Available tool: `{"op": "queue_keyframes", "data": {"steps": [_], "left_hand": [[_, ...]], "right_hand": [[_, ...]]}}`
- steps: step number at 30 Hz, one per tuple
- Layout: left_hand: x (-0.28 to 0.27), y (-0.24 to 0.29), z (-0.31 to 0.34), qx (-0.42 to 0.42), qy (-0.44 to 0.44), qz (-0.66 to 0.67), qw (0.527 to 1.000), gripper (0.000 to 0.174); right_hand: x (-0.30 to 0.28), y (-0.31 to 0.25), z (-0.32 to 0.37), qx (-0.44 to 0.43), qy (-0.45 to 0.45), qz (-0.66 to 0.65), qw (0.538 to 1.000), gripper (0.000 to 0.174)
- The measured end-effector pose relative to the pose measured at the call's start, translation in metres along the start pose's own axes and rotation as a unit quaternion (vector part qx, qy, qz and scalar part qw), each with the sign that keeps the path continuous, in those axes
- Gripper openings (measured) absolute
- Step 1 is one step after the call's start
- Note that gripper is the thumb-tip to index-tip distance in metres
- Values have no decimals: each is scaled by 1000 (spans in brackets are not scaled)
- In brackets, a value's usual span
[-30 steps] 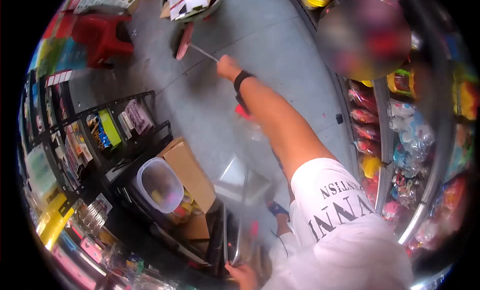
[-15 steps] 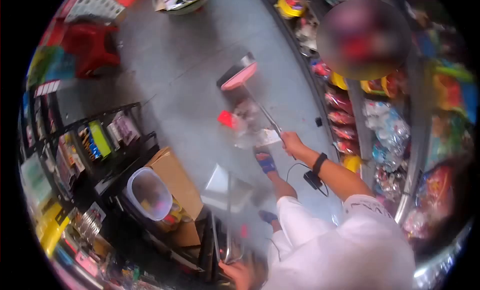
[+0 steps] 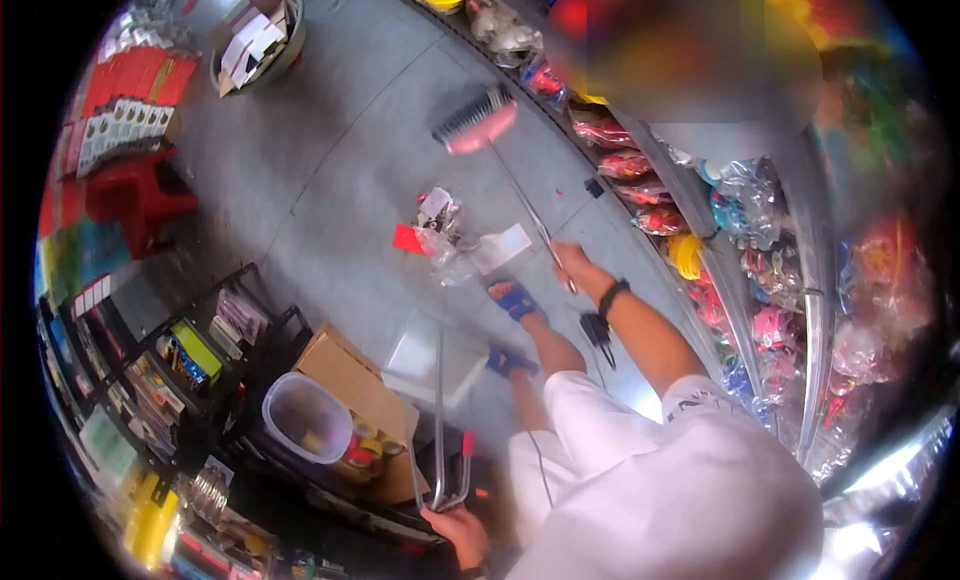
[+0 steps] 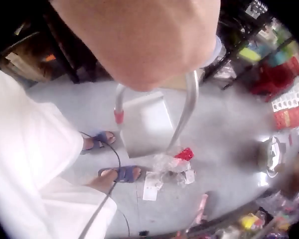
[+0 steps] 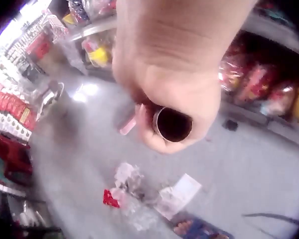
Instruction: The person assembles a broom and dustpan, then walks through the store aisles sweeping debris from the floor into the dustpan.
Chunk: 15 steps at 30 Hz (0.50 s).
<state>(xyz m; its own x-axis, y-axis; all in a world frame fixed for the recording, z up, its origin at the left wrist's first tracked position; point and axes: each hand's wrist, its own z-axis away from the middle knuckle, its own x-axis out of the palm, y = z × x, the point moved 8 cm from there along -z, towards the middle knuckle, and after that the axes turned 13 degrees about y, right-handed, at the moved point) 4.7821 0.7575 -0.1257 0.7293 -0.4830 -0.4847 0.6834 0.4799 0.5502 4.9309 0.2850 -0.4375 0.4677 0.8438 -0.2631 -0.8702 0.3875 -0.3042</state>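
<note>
My right hand (image 3: 580, 268) grips the metal handle of a broom (image 3: 482, 130), whose pink head with dark bristles is tilted over the floor. The open end of the broom's handle (image 5: 173, 124) pokes from the fist in the right wrist view. At lower centre, my left hand (image 3: 457, 532) holds the bent metal handle (image 3: 439, 420) of a long-handled dustpan (image 3: 425, 368). The dustpan's pale pan stands close to my sandaled feet. A pile of litter (image 3: 440, 225), with clear plastic, a red piece and white paper (image 3: 503, 248), lies between broom head and dustpan.
Shelves of bagged goods (image 3: 650, 192) run along the right. A black rack (image 3: 250, 290), a cardboard box (image 3: 345, 365) and a clear tub (image 3: 307, 417) stand at left. Farther off are a red stool (image 3: 140, 195) and a round bin of cardboard (image 3: 285, 65). A black cable (image 3: 597, 330) hangs near my legs.
My right hand has drawn back from its far reach, bringing the broom from near the bin to beyond the litter. The left hand keeps hold of the dustpan. The head view has shifted.
</note>
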Motion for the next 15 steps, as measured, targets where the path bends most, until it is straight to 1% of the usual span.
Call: {"op": "queue_keyframes", "data": {"steps": [1, 2, 3, 6, 7, 9, 10, 11, 12, 14, 15], "left_hand": [[-8, 0, -10, 8, 14, -17, 1000, 34], [-16, -1, -23, 17, 28, -34, 999, 35], [-23, -4, -41, 22, 6, -27, 999, 35], [-16, 7, -46, 40, -27, -10, 999, 38], [-12, 11, -45, 50, -43, -23, 998, 40], [-11, 16, -57, 46, -69, -46, 996, 40], [-13, 16, -62, 42, -81, -57, 994, 39], [6, 29, -34, 71, -60, -48, 994, 34], [7, 29, -37, 69, -77, -50, 993, 34], [4, 30, -60, 65, -108, -53, 991, 32], [-5, 28, -81, 68, -96, -40, 992, 33]], "right_hand": [[-17, 40, 11, 69, 17, -33, 997, 28], [-32, 63, 41, 113, -3, -67, 991, 27], [-43, 75, 73, 158, -24, -102, 982, 28], [-84, 84, 112, 93, 42, 3, 995, 30], [-92, 85, 112, 64, 40, 1, 997, 31], [-105, 79, 93, 3, 34, 6, 999, 32], [-109, 82, 82, 22, 44, -19, 999, 32], [-109, 86, 72, 41, 55, -44, 997, 32], [-108, 97, 67, 60, 65, -69, 994, 32], [-87, 139, 76, 147, -5, -203, 968, 31], [-78, 158, 85, 188, -41, -265, 945, 33]]}}
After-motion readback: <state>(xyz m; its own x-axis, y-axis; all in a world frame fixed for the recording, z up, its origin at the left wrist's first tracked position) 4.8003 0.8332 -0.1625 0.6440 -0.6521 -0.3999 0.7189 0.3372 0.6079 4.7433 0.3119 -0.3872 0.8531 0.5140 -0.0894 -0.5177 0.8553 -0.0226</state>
